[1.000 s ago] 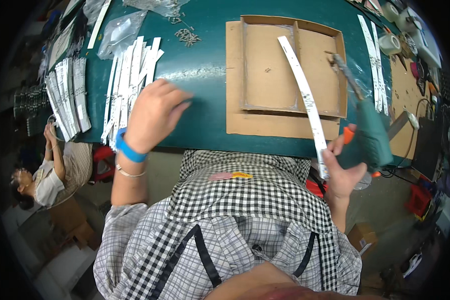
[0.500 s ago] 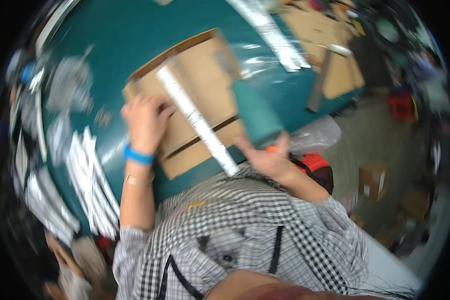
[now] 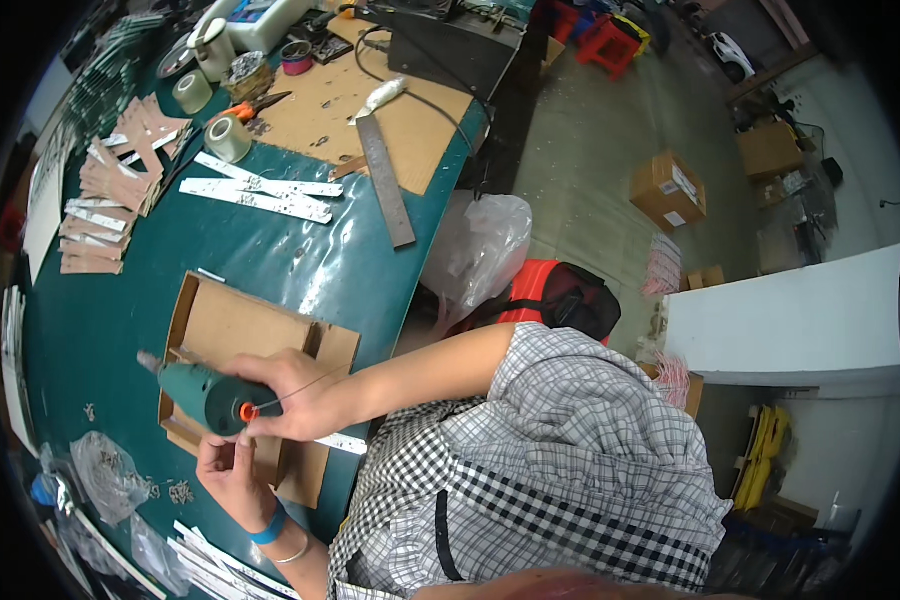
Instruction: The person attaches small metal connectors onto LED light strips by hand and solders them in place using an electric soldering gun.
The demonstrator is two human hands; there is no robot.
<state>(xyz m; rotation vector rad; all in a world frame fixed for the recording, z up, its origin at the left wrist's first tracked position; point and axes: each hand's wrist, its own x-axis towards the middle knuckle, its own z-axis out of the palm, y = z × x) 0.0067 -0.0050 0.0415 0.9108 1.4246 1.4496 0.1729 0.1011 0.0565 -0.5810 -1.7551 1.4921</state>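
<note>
My right hand [image 3: 305,395] is wrapped round a green power drill [image 3: 202,392] with a grey, blurred tip and an orange spot at its near end. The drill lies tilted above a shallow cardboard box [image 3: 240,320], its tip toward the far left. Just below the drill is my left hand [image 3: 235,485], with a blue wristband; its fingers are curled and the thumb is raised against them. What those fingers hold, if anything, is too small to make out. One end of a white strip [image 3: 342,442] shows from under my right wrist, across the box.
White perforated strips [image 3: 260,190] and a flat metal bar [image 3: 385,180] lie farther off on the green table [image 3: 110,340]. Tape rolls [image 3: 228,138] and bundled strips stand at the far left. A clear bag of small parts [image 3: 108,475] lies near left. Beside the table hangs a plastic bag [image 3: 485,250].
My view has swung to the right. My right hand has moved from beside the green drill to gripping it, over the box. My left hand has come in close to it, fingers curled.
</note>
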